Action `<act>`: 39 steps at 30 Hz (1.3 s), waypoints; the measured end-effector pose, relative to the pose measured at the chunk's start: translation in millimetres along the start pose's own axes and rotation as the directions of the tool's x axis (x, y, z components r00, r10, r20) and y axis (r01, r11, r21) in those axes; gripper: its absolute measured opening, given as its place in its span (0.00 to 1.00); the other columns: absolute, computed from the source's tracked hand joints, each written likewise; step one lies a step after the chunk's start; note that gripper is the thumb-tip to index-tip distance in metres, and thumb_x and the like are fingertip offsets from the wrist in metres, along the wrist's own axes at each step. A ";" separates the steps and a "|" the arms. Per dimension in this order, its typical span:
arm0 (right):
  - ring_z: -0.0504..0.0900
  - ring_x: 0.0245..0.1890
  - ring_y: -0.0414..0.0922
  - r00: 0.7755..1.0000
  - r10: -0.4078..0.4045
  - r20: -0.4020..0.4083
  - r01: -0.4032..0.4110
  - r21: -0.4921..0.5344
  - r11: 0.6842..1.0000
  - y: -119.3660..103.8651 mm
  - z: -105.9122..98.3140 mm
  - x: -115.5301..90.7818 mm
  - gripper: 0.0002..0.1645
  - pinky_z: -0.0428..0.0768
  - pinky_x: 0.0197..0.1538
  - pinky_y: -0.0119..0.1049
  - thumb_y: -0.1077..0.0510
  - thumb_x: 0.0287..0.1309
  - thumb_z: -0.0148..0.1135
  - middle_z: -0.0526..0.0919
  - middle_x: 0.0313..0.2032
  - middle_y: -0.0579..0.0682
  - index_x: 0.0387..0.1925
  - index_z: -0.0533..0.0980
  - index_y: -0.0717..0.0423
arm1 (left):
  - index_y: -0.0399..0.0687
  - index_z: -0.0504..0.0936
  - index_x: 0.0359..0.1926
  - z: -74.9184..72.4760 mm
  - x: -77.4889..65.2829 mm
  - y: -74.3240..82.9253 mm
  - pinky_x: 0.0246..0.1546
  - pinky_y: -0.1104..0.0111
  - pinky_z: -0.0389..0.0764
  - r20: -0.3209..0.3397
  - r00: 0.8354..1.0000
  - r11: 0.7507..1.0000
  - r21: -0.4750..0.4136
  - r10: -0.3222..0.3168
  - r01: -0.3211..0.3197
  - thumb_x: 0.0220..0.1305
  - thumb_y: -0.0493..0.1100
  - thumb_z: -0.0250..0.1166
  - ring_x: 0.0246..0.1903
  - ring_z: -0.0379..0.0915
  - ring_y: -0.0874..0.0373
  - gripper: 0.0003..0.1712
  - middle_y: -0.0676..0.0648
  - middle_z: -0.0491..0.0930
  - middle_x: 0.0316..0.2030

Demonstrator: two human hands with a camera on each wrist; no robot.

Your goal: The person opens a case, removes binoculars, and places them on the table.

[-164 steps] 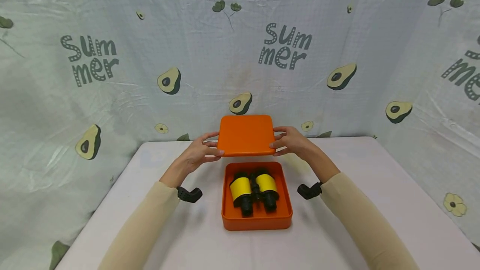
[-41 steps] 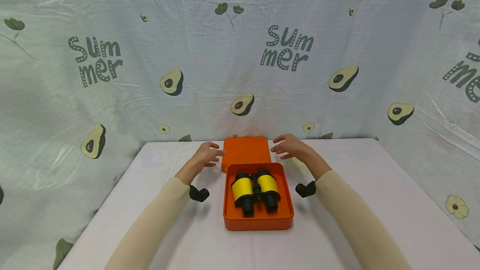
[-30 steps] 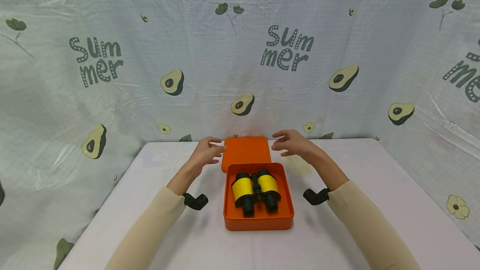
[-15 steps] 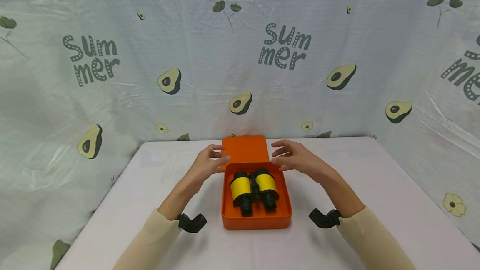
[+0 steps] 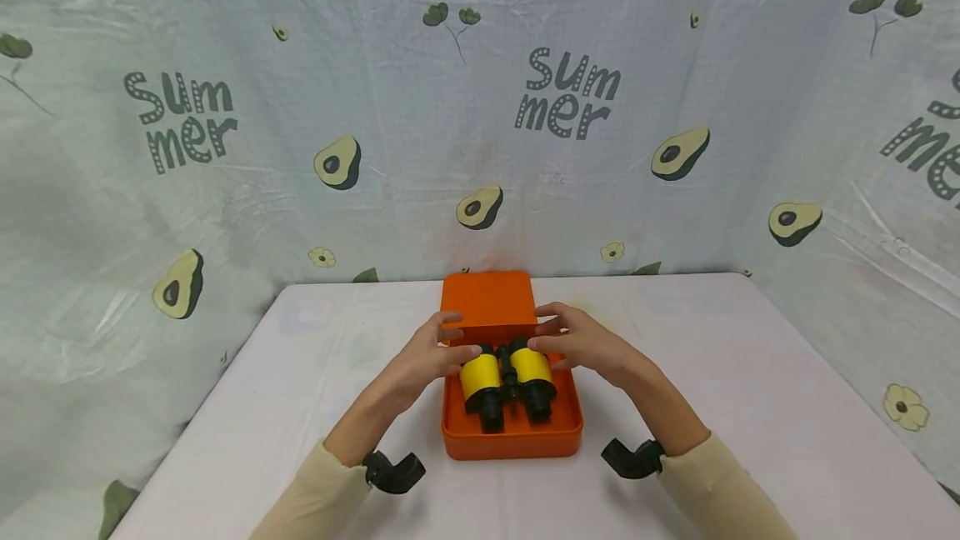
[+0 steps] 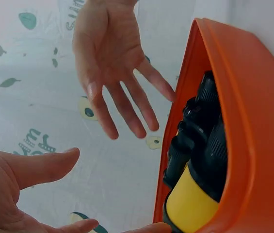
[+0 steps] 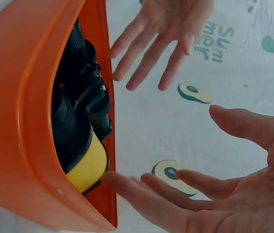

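A pair of black and yellow binoculars (image 5: 508,382) lies in the orange box (image 5: 513,446), eyepieces toward the front. My left hand (image 5: 429,355) hovers over the box's left side, fingers spread, its thumb by the left yellow barrel. Over the right side is my right hand (image 5: 585,346), thumb and fingers extended close to the right barrel. Neither hand holds anything. In the left wrist view the binoculars (image 6: 195,189) show past the box wall (image 6: 267,126), with little of the left fingertips near the rim. Whether any fingertip touches the binoculars I cannot tell.
The orange lid (image 5: 489,297) lies flat on the white table (image 5: 360,332) right behind the box. A white patterned cloth (image 5: 405,107) hangs at the back and along the sides.
The lid, earlier held up by both hands, now lies behind the box. Both hands have left it and come forward and inward over the binoculars, which have stayed in place.
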State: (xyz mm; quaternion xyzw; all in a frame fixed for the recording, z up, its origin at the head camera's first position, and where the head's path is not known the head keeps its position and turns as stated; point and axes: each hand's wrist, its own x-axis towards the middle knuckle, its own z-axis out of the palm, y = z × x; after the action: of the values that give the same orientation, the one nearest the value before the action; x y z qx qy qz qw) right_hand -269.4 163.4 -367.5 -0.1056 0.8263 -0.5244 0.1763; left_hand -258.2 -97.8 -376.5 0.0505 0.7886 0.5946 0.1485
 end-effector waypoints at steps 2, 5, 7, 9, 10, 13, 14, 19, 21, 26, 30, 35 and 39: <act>0.76 0.65 0.60 1.000 0.021 -0.001 -0.021 -0.009 1.000 1.1 3.7 0.6 0.41 0.82 0.64 0.54 0.51 0.70 0.63 0.68 0.72 0.66 0.76 0.59 0.59 | 0.42 0.56 0.78 3.5 -0.5 -2.0 0.67 0.46 0.76 0.015 1.000 1.000 -0.001 -0.019 0.019 0.70 0.44 0.67 0.65 0.72 0.39 0.43 0.32 0.60 0.76; 0.72 0.68 0.61 0.999 0.049 -0.005 -0.049 -0.004 0.999 3.0 8.4 1.6 0.44 0.77 0.68 0.59 0.50 0.70 0.63 0.64 0.75 0.66 0.78 0.55 0.58 | 0.42 0.55 0.79 7.3 -0.7 -5.0 0.68 0.44 0.75 0.039 0.998 0.999 0.002 -0.045 0.045 0.70 0.46 0.67 0.67 0.70 0.38 0.44 0.32 0.58 0.77; 0.70 0.71 0.63 0.998 0.056 -0.004 -0.056 0.001 0.998 4.5 11.5 2.5 0.45 0.73 0.70 0.63 0.50 0.70 0.63 0.62 0.76 0.66 0.79 0.53 0.57 | 0.42 0.54 0.79 9.3 -1.4 -6.3 0.67 0.43 0.75 0.047 0.997 0.998 0.009 -0.056 0.056 0.70 0.47 0.67 0.68 0.67 0.37 0.46 0.32 0.57 0.77; 0.68 0.72 0.63 0.998 0.059 -0.009 -0.059 0.001 0.998 6.0 13.9 3.5 0.46 0.72 0.70 0.64 0.50 0.70 0.63 0.61 0.77 0.66 0.79 0.53 0.57 | 0.43 0.52 0.80 11.8 -2.3 -6.9 0.67 0.41 0.74 0.049 0.997 0.998 0.016 -0.061 0.061 0.70 0.47 0.67 0.70 0.65 0.36 0.47 0.32 0.55 0.78; 0.68 0.72 0.63 0.998 0.061 -0.012 -0.061 0.001 0.998 7.1 15.0 3.9 0.46 0.71 0.71 0.65 0.50 0.70 0.62 0.61 0.77 0.65 0.79 0.53 0.57 | 0.43 0.50 0.81 13.6 -2.9 -7.4 0.67 0.40 0.73 0.051 0.997 0.998 0.019 -0.063 0.062 0.70 0.47 0.67 0.71 0.62 0.35 0.48 0.32 0.54 0.79; 0.67 0.72 0.64 0.997 0.073 -0.025 -0.072 0.002 0.997 8.7 18.5 4.6 0.46 0.69 0.72 0.67 0.50 0.69 0.62 0.61 0.77 0.65 0.79 0.52 0.57 | 0.43 0.46 0.82 18.9 -4.5 -8.5 0.71 0.36 0.66 0.055 0.996 0.998 0.018 -0.064 0.063 0.70 0.47 0.67 0.75 0.54 0.33 0.52 0.33 0.48 0.80; 0.66 0.73 0.64 0.997 0.075 -0.025 -0.076 -0.002 0.997 9.2 19.7 4.7 0.46 0.68 0.72 0.67 0.50 0.69 0.62 0.60 0.77 0.66 0.79 0.52 0.58 | 0.43 0.44 0.82 20.9 -4.8 -9.3 0.72 0.35 0.62 0.056 0.996 0.998 0.017 -0.065 0.064 0.70 0.47 0.67 0.77 0.52 0.33 0.52 0.33 0.47 0.81; 0.62 0.75 0.66 0.996 0.083 -0.032 -0.083 -0.005 0.997 10.2 27.4 5.0 0.45 0.61 0.74 0.70 0.51 0.69 0.61 0.58 0.78 0.67 0.79 0.53 0.59 | 0.41 0.43 0.82 29.4 -4.9 -14.0 0.76 0.31 0.49 0.041 0.997 0.998 0.020 -0.064 0.063 0.69 0.45 0.67 0.79 0.44 0.34 0.53 0.33 0.45 0.81; 0.60 0.76 0.65 0.996 0.078 -0.039 -0.079 -0.005 0.997 10.9 29.7 6.4 0.44 0.59 0.75 0.71 0.51 0.70 0.61 0.57 0.78 0.66 0.79 0.53 0.59 | 0.39 0.43 0.82 31.7 -4.5 -15.7 0.76 0.31 0.48 0.034 0.997 0.998 0.021 -0.062 0.062 0.68 0.44 0.68 0.79 0.44 0.33 0.54 0.33 0.45 0.81; 0.58 0.77 0.65 0.996 0.079 -0.045 -0.079 0.001 0.997 13.8 32.1 9.9 0.45 0.56 0.76 0.71 0.52 0.70 0.60 0.55 0.79 0.66 0.79 0.51 0.61 | 0.37 0.41 0.82 35.5 -4.4 -18.4 0.76 0.32 0.47 0.025 0.997 0.997 0.003 -0.073 0.073 0.68 0.42 0.67 0.77 0.47 0.33 0.55 0.31 0.47 0.80; 0.56 0.78 0.65 0.995 0.089 -0.043 -0.089 0.006 0.996 16.5 32.8 12.1 0.46 0.54 0.77 0.70 0.52 0.70 0.59 0.51 0.80 0.65 0.80 0.49 0.61 | 0.36 0.40 0.81 37.6 -5.3 -19.1 0.76 0.34 0.51 0.020 0.996 0.996 -0.003 -0.086 0.086 0.68 0.43 0.67 0.74 0.54 0.34 0.55 0.30 0.53 0.77; 0.55 0.78 0.64 0.993 0.110 -0.042 -0.109 0.015 0.994 18.8 33.6 12.7 0.47 0.53 0.78 0.70 0.52 0.70 0.59 0.49 0.81 0.64 0.80 0.48 0.60 | 0.36 0.41 0.81 38.5 -6.4 -17.5 0.76 0.34 0.54 0.018 0.996 0.996 0.001 -0.090 0.090 0.67 0.44 0.68 0.72 0.57 0.35 0.56 0.30 0.57 0.74; 0.55 0.78 0.64 0.992 0.126 -0.019 -0.126 0.033 0.992 19.3 35.2 11.9 0.49 0.52 0.78 0.70 0.52 0.69 0.60 0.49 0.81 0.63 0.81 0.47 0.60 | 0.35 0.41 0.81 38.4 -7.7 -16.9 0.75 0.34 0.55 0.017 0.996 0.996 0.008 -0.093 0.093 0.67 0.44 0.68 0.71 0.58 0.35 0.55 0.30 0.59 0.73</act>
State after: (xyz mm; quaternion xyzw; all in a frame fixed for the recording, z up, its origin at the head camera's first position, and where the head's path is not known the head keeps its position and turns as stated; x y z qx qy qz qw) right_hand -265.9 138.2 -400.8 -0.0449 0.8248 -0.5262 0.2019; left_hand -237.9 -69.2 -400.9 0.0196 0.7907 0.5839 0.1827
